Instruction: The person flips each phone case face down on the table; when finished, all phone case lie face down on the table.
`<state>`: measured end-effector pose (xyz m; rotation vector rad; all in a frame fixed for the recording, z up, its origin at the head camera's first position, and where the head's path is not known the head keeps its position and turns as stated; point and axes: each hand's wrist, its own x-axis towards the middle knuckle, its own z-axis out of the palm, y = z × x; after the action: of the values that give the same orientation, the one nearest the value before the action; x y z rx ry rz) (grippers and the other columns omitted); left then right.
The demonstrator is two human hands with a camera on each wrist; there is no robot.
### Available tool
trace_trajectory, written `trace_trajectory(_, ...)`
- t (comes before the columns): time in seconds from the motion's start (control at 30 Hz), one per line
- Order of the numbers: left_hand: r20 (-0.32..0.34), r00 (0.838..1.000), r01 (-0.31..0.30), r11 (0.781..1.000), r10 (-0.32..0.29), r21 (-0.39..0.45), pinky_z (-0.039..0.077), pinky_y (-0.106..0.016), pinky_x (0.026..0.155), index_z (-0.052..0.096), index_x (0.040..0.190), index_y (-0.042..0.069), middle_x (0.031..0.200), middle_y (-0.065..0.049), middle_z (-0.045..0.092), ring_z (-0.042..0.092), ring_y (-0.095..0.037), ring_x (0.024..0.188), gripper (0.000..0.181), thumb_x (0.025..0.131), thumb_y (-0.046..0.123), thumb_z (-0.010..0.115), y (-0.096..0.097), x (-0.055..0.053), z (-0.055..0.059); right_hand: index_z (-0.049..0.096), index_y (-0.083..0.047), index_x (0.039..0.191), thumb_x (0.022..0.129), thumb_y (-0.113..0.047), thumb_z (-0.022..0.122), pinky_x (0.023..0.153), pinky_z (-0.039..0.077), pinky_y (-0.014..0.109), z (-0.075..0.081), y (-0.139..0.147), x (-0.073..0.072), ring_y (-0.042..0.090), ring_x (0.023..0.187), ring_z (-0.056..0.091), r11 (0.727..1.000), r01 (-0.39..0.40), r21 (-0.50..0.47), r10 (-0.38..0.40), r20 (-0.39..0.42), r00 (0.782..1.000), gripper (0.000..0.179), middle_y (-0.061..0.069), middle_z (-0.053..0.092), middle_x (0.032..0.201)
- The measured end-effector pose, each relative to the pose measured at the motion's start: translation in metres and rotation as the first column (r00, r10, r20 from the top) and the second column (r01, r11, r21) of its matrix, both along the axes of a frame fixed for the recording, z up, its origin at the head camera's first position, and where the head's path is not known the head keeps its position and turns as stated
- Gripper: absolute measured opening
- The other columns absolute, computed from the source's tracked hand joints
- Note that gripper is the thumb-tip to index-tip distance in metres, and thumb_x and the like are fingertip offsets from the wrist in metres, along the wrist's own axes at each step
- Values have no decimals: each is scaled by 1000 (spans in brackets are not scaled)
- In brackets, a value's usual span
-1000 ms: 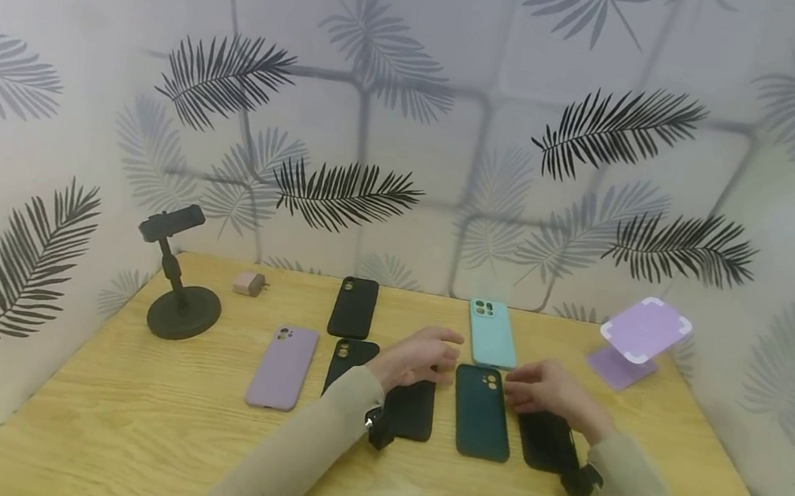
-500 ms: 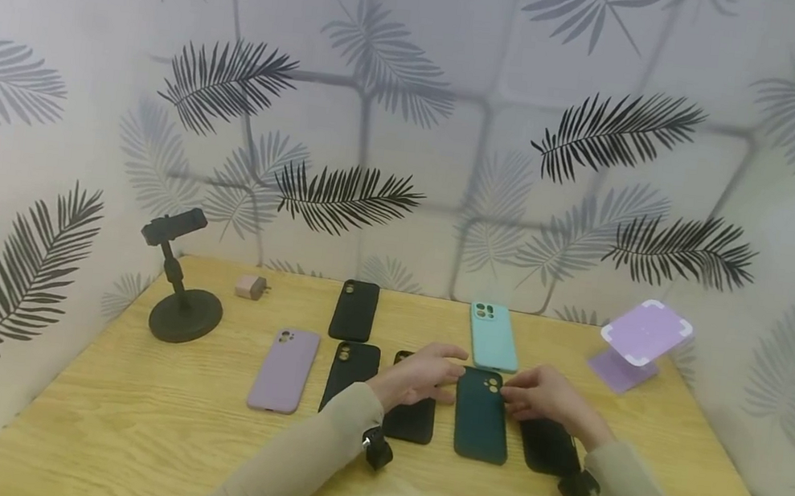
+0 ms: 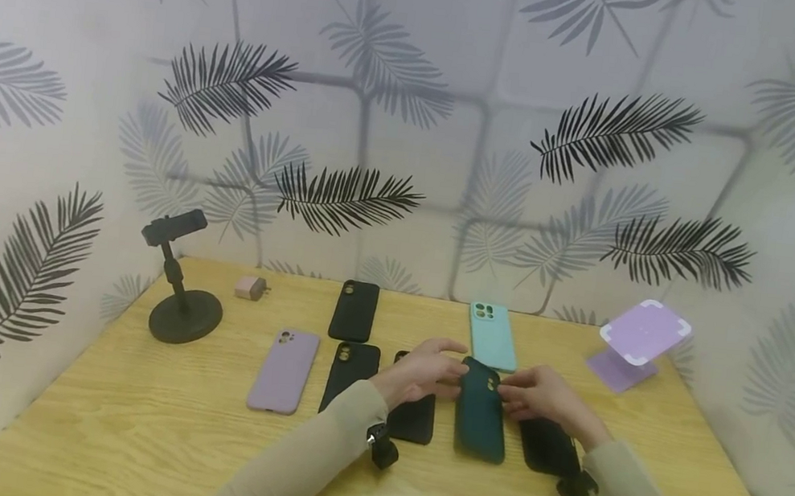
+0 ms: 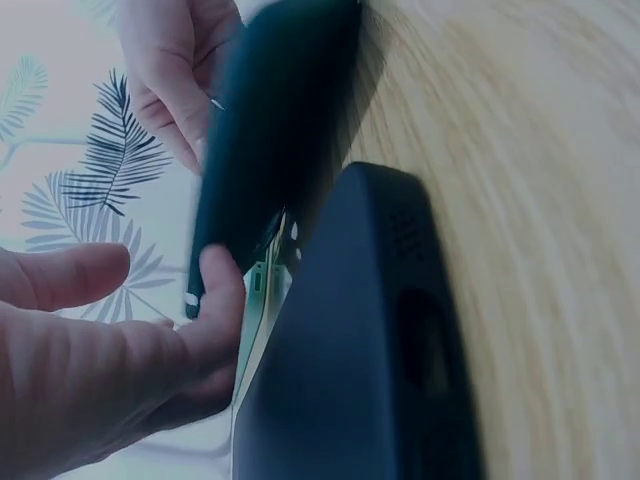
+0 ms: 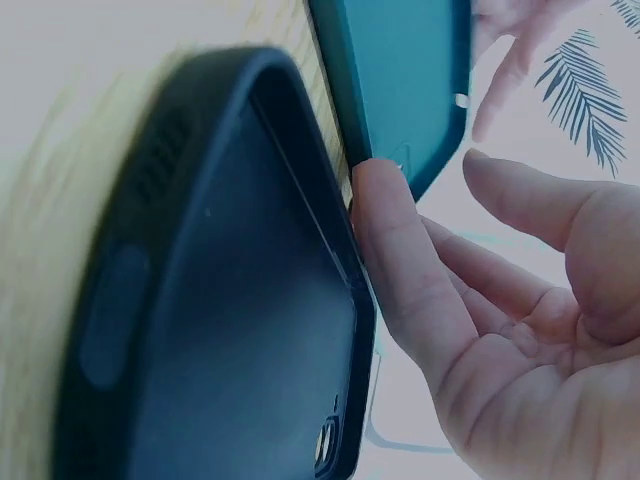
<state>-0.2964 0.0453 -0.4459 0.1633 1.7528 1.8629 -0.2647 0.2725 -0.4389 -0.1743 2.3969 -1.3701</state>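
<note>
A dark green phone case (image 3: 481, 428) is tilted, its far end raised off the table, its camera cutout at top right. My left hand (image 3: 424, 374) touches its left edge near the far corner with the fingertips; in the left wrist view the thumb (image 4: 85, 277) stands apart from the case. At the opposite edge my right hand (image 3: 548, 395) touches the case with a fingertip (image 5: 380, 185), the thumb also clear of it. Under my right wrist lies a black phone case (image 5: 250, 290), hollow side showing. Another black phone case (image 3: 412, 421) is partly hidden by my left hand.
A light blue phone case (image 3: 493, 339) lies just behind. More black cases (image 3: 353, 312) and a lilac case (image 3: 283, 371) lie to the left. A black phone stand (image 3: 183, 314), a pink charger (image 3: 250, 287) and a purple stand (image 3: 645, 332) stand farther out. A wall borders the table.
The green case's far end has risen from the table between my hands. My left hand has moved slightly right to its edge, and my right hand has closed in from the right.
</note>
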Motion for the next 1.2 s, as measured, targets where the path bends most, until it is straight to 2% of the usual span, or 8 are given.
trace_trajectory(0.1, -4, 1000, 5, 1000, -5, 7, 52, -46, 100, 36, 149, 2, 142, -23, 47, 57, -29, 121, 56, 97, 0, 56, 0, -1, 0, 60, 16, 121, 97, -12, 61, 79, 61, 39, 0, -2, 0, 25, 91, 72, 1000, 9, -21, -9, 17, 1000, 36, 24, 70, 108)
trace_trajectory(0.2, 3, 1000, 11, 1000, -11, 21, 53, -44, 99, 34, 150, 1, 142, -24, 46, 59, -28, 119, 58, 96, -2, 55, 0, -2, 1, 59, 15, 122, 98, -15, 60, 81, 61, 40, -1, -5, 0, 28, 95, 72, 999, -14, -46, 16, 25, 1000, 38, 25, 69, 112)
trace_trajectory(0.37, 12, 999, 29, 998, -30, 62, 53, -45, 99, 37, 149, 4, 128, -18, 56, 65, -23, 107, 58, 95, 0, 59, 1, -3, 1, 55, 16, 127, 101, -18, 55, 87, 59, 42, 0, -10, 2, 30, 102, 70, 989, -76, -126, 81, 32, 996, 43, 28, 67, 116)
trace_trajectory(0.53, 5, 1000, 24, 998, -24, 64, 54, -45, 96, 41, 147, 6, 116, -14, 64, 67, -19, 101, 57, 94, 4, 63, 2, -4, 2, 52, 15, 132, 103, -25, 52, 90, 58, 43, 0, -15, 2, 28, 104, 69, 981, -79, -178, 90, 54, 994, 49, 26, 68, 116)
trace_trajectory(0.63, 17, 1000, 20, 998, -21, 65, 54, -46, 96, 42, 146, 5, 114, -14, 68, 67, -23, 105, 56, 94, 5, 64, 4, -5, 1, 49, 14, 135, 103, -31, 52, 92, 57, 44, -1, -16, 2, 28, 107, 68, 975, -82, -205, 99, 78, 992, 55, 27, 65, 120)
trace_trajectory(0.87, 52, 996, 72, 995, -75, 62, 56, -50, 93, 45, 144, 6, 120, -12, 66, 62, -26, 117, 52, 95, 7, 63, 5, -3, 0, 43, 8, 143, 99, -44, 55, 93, 56, 43, -4, -17, 0, 29, 112, 66, 977, -54, -206, 80, 117, 990, 69, 25, 59, 132)
trace_trajectory(1.03, 41, 995, 84, 996, -86, 43, 57, -49, 90, 47, 143, 8, 125, -12, 64, 58, -28, 123, 50, 95, 9, 64, 5, -1, 0, 40, 10, 143, 100, -40, 55, 93, 56, 42, -6, -14, -1, 26, 108, 68, 969, -55, -239, 86, 124, 989, 68, 21, 65, 125)
trace_trajectory(1.2, 25, 996, 86, 996, -86, 16, 57, -50, 90, 42, 147, 6, 134, -15, 56, 48, -34, 133, 57, 94, 8, 65, 3, -1, -1, 32, 15, 144, 101, -34, 55, 92, 57, 41, -9, -8, -1, 20, 102, 69, 951, -54, -304, 96, 127, 987, 68, 14, 72, 111)
